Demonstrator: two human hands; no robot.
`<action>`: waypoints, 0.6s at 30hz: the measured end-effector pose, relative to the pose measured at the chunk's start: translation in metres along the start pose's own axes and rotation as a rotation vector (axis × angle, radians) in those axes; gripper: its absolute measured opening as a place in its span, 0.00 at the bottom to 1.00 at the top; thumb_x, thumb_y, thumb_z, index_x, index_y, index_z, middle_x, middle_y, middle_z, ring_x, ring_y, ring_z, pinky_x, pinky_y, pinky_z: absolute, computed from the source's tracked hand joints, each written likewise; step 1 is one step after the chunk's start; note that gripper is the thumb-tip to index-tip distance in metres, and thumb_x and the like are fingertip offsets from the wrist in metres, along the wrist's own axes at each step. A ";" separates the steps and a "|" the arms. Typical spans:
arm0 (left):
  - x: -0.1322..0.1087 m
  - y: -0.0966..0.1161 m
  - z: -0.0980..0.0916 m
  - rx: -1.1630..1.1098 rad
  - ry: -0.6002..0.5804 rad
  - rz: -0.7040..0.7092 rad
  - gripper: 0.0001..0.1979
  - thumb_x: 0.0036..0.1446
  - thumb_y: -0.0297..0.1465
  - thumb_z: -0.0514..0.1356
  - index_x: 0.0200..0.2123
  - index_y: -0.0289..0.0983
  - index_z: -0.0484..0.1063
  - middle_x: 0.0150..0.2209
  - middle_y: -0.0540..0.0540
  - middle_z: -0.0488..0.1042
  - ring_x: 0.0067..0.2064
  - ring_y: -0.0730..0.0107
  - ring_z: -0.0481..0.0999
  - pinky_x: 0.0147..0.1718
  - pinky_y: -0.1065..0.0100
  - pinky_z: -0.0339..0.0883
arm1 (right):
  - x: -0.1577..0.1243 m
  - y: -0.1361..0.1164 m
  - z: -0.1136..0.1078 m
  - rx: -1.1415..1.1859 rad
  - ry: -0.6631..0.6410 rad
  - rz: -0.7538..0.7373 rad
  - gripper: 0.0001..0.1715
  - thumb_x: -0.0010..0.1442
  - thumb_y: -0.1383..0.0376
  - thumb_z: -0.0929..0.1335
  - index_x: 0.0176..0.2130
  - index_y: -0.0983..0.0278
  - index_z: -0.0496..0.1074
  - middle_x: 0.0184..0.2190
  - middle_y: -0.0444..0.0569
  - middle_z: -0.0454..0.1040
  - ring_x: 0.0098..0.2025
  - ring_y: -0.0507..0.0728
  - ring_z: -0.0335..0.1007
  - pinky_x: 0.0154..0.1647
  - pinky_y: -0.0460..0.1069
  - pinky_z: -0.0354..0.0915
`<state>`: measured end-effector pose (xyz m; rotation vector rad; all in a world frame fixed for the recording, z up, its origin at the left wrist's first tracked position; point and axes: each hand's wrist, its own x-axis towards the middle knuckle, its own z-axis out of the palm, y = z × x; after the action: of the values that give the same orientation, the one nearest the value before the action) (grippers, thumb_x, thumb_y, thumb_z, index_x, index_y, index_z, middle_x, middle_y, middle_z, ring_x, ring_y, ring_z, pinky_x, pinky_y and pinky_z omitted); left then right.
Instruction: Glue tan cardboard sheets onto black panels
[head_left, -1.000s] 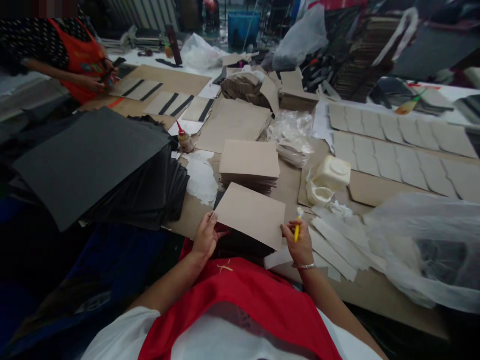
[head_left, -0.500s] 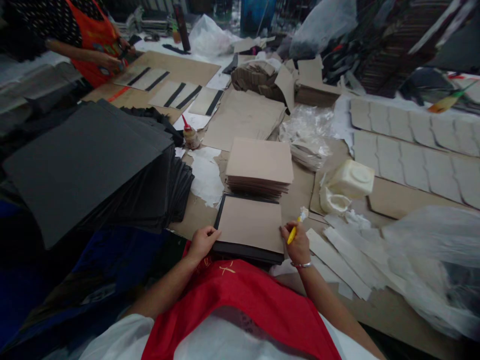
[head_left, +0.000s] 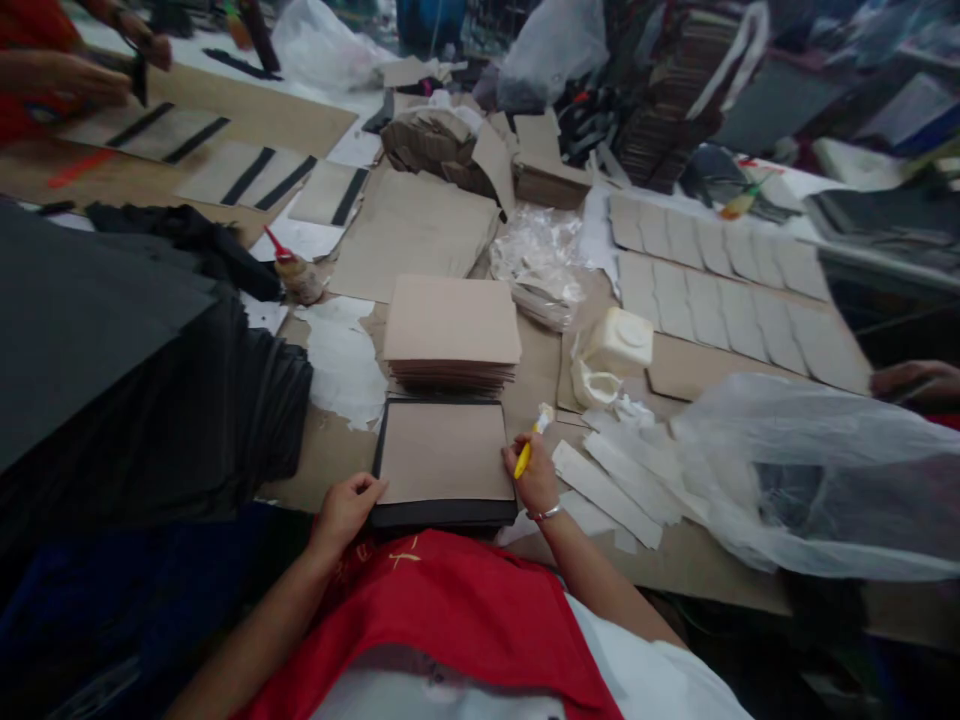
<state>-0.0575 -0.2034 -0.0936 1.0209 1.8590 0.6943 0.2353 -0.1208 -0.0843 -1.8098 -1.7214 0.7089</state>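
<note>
Board [head_left: 442,450], a single pale brown rectangle, lies flat in front of me on a black sheet [head_left: 442,514] near the close edge of the counter [head_left: 307,480]. My left hand [head_left: 346,512] has a narrow grip, holding the board's near left corner; my right hand [head_left: 534,475] grips a yellow brush [head_left: 523,460], its fingers at the board's right edge. I judge the placing of this one nearly done: it sits roughly square, with a wide black band at the near side and thin ones at the left and far sides. Those borders lie unfolded. Its face looks plain, smooth and matt, with no tear I can make out; its underside is hidden from me. With a heap of black sheets [head_left: 127,350] at left and a thick stack of boards [head_left: 451,320] just beyond, I reckon plenty is left.
</note>
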 end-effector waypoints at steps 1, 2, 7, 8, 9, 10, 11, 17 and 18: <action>0.001 -0.003 0.001 -0.001 -0.011 -0.002 0.19 0.46 0.46 0.57 0.19 0.36 0.66 0.18 0.54 0.63 0.24 0.74 0.62 0.24 0.74 0.54 | 0.001 0.000 0.000 -0.002 -0.006 0.003 0.14 0.54 0.57 0.64 0.38 0.62 0.61 0.28 0.47 0.73 0.28 0.55 0.70 0.29 0.50 0.63; 0.003 -0.006 0.001 -0.002 -0.023 -0.003 0.19 0.47 0.46 0.58 0.19 0.36 0.66 0.19 0.54 0.63 0.24 0.74 0.62 0.24 0.74 0.54 | 0.001 0.001 0.001 -0.003 -0.009 0.007 0.14 0.54 0.58 0.64 0.38 0.62 0.61 0.28 0.46 0.73 0.28 0.55 0.70 0.30 0.50 0.63; 0.004 -0.007 0.003 -0.009 -0.036 -0.035 0.19 0.47 0.47 0.58 0.19 0.36 0.66 0.18 0.55 0.62 0.24 0.75 0.62 0.23 0.75 0.54 | 0.003 0.001 0.001 0.018 -0.022 0.020 0.13 0.54 0.59 0.64 0.39 0.61 0.61 0.27 0.44 0.73 0.28 0.56 0.71 0.31 0.50 0.65; 0.004 -0.006 0.003 -0.005 -0.030 -0.039 0.19 0.46 0.47 0.58 0.19 0.36 0.66 0.18 0.55 0.62 0.24 0.75 0.62 0.23 0.75 0.54 | 0.003 0.001 0.001 0.021 -0.029 0.023 0.13 0.54 0.59 0.64 0.39 0.61 0.61 0.27 0.44 0.73 0.28 0.56 0.71 0.31 0.50 0.65; 0.003 -0.005 0.003 0.002 -0.024 -0.042 0.19 0.46 0.47 0.57 0.19 0.36 0.66 0.18 0.55 0.62 0.24 0.75 0.62 0.23 0.75 0.54 | 0.003 0.001 0.001 0.022 -0.039 0.027 0.13 0.54 0.59 0.64 0.39 0.61 0.60 0.27 0.45 0.73 0.28 0.56 0.71 0.31 0.50 0.65; 0.003 -0.004 0.003 0.008 -0.018 -0.042 0.19 0.46 0.46 0.57 0.19 0.36 0.67 0.18 0.54 0.62 0.24 0.75 0.62 0.23 0.75 0.55 | 0.003 0.000 0.001 0.017 -0.049 0.034 0.13 0.54 0.60 0.64 0.39 0.61 0.60 0.28 0.45 0.73 0.29 0.56 0.72 0.31 0.50 0.65; 0.003 -0.003 0.003 0.013 -0.015 -0.041 0.19 0.46 0.46 0.57 0.19 0.36 0.67 0.18 0.54 0.62 0.23 0.75 0.62 0.23 0.75 0.55 | 0.004 0.000 0.000 0.007 -0.059 0.043 0.13 0.54 0.60 0.64 0.39 0.61 0.60 0.28 0.45 0.73 0.29 0.56 0.72 0.32 0.50 0.65; 0.006 -0.001 0.003 0.037 -0.012 -0.024 0.18 0.46 0.46 0.57 0.18 0.37 0.66 0.18 0.54 0.62 0.23 0.74 0.62 0.23 0.74 0.55 | 0.007 -0.005 0.000 -0.107 -0.105 0.085 0.12 0.54 0.62 0.65 0.40 0.61 0.62 0.28 0.46 0.74 0.30 0.56 0.71 0.30 0.49 0.62; 0.007 0.000 0.003 0.045 -0.006 -0.013 0.18 0.46 0.45 0.56 0.18 0.37 0.65 0.18 0.54 0.62 0.23 0.74 0.62 0.23 0.74 0.55 | 0.008 -0.006 0.000 -0.133 -0.118 0.087 0.13 0.55 0.61 0.65 0.40 0.62 0.62 0.28 0.46 0.73 0.29 0.56 0.70 0.30 0.49 0.61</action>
<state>-0.0571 -0.1975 -0.0977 1.0381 1.8819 0.6435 0.2310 -0.1130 -0.0803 -1.9785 -1.8136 0.7668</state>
